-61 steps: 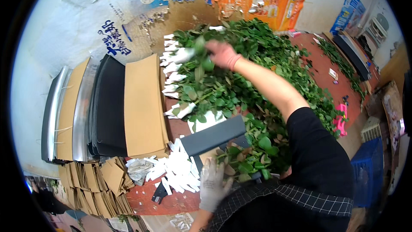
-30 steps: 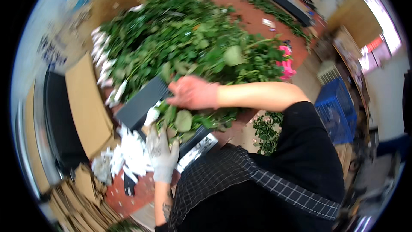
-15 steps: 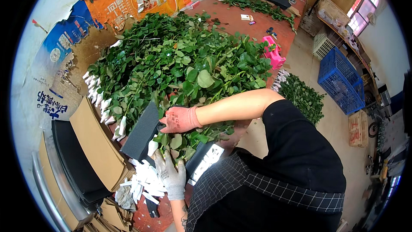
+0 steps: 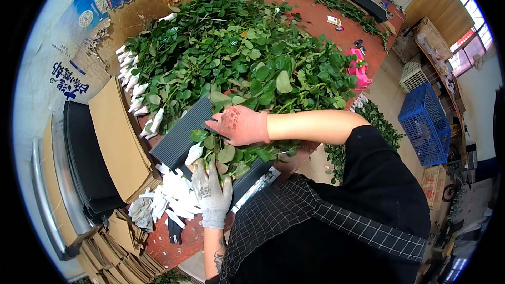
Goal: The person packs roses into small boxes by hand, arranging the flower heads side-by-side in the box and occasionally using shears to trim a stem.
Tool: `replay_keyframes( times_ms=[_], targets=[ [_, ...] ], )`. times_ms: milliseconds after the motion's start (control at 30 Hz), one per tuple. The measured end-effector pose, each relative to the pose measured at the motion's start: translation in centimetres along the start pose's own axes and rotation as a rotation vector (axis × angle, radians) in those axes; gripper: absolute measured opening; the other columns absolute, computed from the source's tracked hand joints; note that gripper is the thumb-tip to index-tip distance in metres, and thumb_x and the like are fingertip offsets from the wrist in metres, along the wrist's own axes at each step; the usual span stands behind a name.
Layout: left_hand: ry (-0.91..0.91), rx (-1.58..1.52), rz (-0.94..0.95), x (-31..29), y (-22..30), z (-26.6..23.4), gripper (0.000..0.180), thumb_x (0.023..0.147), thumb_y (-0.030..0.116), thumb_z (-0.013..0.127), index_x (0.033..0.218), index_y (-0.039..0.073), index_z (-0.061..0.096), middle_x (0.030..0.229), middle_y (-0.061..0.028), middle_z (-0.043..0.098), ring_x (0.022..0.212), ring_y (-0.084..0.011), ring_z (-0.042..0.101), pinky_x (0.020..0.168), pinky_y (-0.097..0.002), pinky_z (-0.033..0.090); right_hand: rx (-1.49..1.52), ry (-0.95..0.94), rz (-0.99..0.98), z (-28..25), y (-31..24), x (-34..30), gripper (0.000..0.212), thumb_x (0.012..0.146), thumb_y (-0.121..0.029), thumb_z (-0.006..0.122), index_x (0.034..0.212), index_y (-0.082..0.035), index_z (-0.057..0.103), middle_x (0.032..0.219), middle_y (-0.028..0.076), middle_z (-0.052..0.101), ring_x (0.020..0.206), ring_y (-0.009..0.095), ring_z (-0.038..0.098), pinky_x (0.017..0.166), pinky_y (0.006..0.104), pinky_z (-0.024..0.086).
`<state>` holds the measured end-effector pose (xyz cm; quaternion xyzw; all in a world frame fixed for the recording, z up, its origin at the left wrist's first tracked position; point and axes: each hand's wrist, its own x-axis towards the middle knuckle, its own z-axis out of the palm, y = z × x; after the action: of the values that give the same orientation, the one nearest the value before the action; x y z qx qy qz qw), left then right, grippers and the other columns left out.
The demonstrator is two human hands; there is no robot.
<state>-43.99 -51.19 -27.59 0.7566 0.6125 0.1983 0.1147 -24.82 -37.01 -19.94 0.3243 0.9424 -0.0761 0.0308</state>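
Observation:
My left hand (image 4: 211, 192), in a grey-white glove, lies with fingers stretched and apart on leafy green stems (image 4: 231, 158), next to a white-wrapped flower head (image 4: 194, 152). My right hand (image 4: 239, 125), in a pinkish-red glove, is closed just above those stems; what its curled fingers hold is hidden. Its fingertips are beside a black ribbed board (image 4: 181, 134), slanted at the left of the stems. A second dark board (image 4: 252, 176) borders them on the near side. Beyond my hands lies a large heap of leafy stems (image 4: 236, 52), white-wrapped heads at its left.
White strips (image 4: 176, 192) are piled left of my left hand. Brown cardboard sheets (image 4: 118, 137) and black sheets (image 4: 87, 152) stand farther left. A pink plastic holder (image 4: 359, 69) sits at the table's right edge. Blue crates (image 4: 425, 123) stand on the floor.
The view has shifted, so the heap sits higher and farther right. My right hand has moved slightly away from the left hand; the left hand stays on the stems by the white-wrapped head.

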Motion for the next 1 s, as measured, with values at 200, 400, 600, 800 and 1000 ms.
replay_keyframes(
  times_ms=[200, 400, 600, 800, 1000],
  targets=[
    [-0.002, 0.011, 0.014, 0.3, 0.3, 0.3, 0.057, 0.079, 0.025, 0.063, 0.128, -0.001, 0.05, 0.14, -0.027, 0.037, 0.13, -0.0444, 0.036, 0.107, -0.0527, 0.029, -0.1, 0.353, -0.13, -0.4, -1.8, -0.1, 0.032, 0.081, -0.021, 0.058, 0.11, -0.008, 0.057, 0.098, 0.012, 0.059, 0.079, 0.025, 0.064, 0.066, 0.0371, 0.051],
    [0.016, 0.023, 0.023, 0.4, 0.0, 0.3, 0.058, 0.079, 0.026, 0.064, 0.128, -0.001, 0.051, 0.14, -0.0276, 0.038, 0.128, -0.0454, 0.038, 0.107, -0.0521, 0.031, -0.206, 0.219, -0.166, 4.3, -1.9, 3.5, 0.012, 0.081, -0.015, 0.054, 0.091, -0.009, 0.055, 0.082, 0.006, 0.06, 0.074, 0.021, 0.062, 0.058, 0.0313, 0.048],
    [-0.035, -0.042, -0.038, 0.7, 1.2, -1.7, 0.059, 0.081, 0.028, 0.064, 0.131, 0.0, 0.049, 0.14, -0.0318, 0.039, 0.129, -0.0459, 0.04, 0.108, -0.0486, 0.032, -0.154, 0.233, -0.173, 5.5, -0.9, 3.4, 0.018, 0.081, -0.017, 0.056, 0.098, -0.014, 0.061, 0.085, 0.005, 0.06, 0.079, 0.025, 0.064, 0.061, 0.0374, 0.051],
    [0.007, -0.024, -0.024, -0.1, 0.9, -0.7, 0.059, 0.084, 0.034, 0.062, 0.13, -0.002, 0.049, 0.141, -0.0294, 0.039, 0.132, -0.043, 0.036, 0.108, -0.0492, 0.029, -0.207, 0.092, -0.145, 4.3, -1.3, 3.7, 0.026, 0.081, -0.016, 0.056, 0.107, -0.014, 0.06, 0.088, 0.007, 0.061, 0.081, 0.025, 0.065, 0.067, 0.0367, 0.051],
    [-0.007, -0.028, -0.049, -0.2, 1.2, -0.2, 0.06, 0.086, 0.035, 0.06, 0.131, -0.003, 0.048, 0.141, -0.029, 0.039, 0.134, -0.0424, 0.034, 0.108, -0.05, 0.028, -0.219, 0.259, -0.324, 5.9, -0.9, 4.6, 0.029, 0.081, -0.018, 0.055, 0.108, -0.015, 0.062, 0.088, 0.005, 0.061, 0.079, 0.023, 0.064, 0.068, 0.036, 0.049]
  ],
)
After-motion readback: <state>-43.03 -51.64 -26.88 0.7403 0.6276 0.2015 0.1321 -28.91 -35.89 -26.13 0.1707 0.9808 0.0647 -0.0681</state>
